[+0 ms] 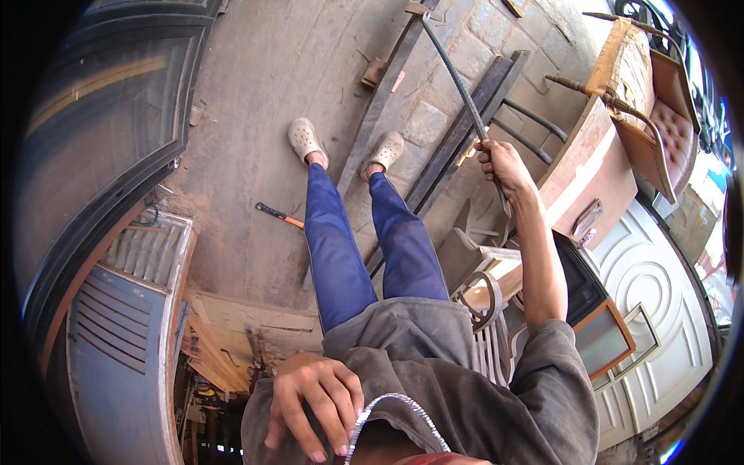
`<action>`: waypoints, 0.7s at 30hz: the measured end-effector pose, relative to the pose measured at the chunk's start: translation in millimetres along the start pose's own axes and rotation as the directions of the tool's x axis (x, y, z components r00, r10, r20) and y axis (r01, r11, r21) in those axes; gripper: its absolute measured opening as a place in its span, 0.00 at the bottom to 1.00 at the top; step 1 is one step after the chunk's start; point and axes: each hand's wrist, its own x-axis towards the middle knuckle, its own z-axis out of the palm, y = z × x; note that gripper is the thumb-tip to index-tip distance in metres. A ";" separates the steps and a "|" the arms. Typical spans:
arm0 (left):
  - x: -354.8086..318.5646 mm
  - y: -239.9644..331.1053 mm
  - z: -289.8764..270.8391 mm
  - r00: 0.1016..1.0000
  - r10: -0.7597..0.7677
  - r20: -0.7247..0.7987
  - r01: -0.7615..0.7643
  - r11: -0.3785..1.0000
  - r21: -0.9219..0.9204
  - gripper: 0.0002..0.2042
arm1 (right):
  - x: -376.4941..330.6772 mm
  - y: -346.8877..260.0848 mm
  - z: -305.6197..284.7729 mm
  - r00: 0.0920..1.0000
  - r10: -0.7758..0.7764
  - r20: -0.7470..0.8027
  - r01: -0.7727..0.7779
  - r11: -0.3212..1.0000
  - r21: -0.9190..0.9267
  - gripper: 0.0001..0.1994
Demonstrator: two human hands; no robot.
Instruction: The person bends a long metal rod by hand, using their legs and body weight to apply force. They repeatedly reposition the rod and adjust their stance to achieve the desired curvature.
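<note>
One fist, the right hand (505, 164), is wrapped around a long thin rod (456, 76) that slants ahead and to the right of the blue trousers (337, 248). Above the waist of the trousers, the left hand (319, 397) hangs with bent, slightly parted fingers near a pale neck cord (399, 398); its palm is hidden, so I cannot tell whether it grips anything. Left of the trousers lies an orange-and-black tool handle (280, 215), with a blue-grey louvred door (108, 364) farther left; well to their right are a button-tufted armchair (673, 139) and a white panelled door (651, 287)
</note>
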 end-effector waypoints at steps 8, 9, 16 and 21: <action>-35.3 -33.8 -32.2 0.895 0.006 -0.446 0.093 0.975 0.200 0.23 | 4.3 -23.0 4.8 1.000 -0.020 0.010 0.020 1.000 0.002 0.12; -47.3 -44.2 -44.8 0.710 -0.098 -0.697 0.320 0.927 0.195 0.23 | 3.8 -20.9 3.0 0.999 -0.027 0.019 0.027 0.999 0.021 0.12; -11.9 -137.0 -231.0 0.271 -0.102 -0.957 0.776 0.611 0.154 0.16 | -4.0 -29.7 -12.2 0.998 0.029 -0.057 -0.028 0.999 0.028 0.12; 50.2 -197.1 -309.0 0.149 -0.241 -0.959 0.860 0.511 0.005 0.21 | 1.3 -63.5 12.5 0.997 0.008 -0.081 -0.021 0.987 -0.162 0.16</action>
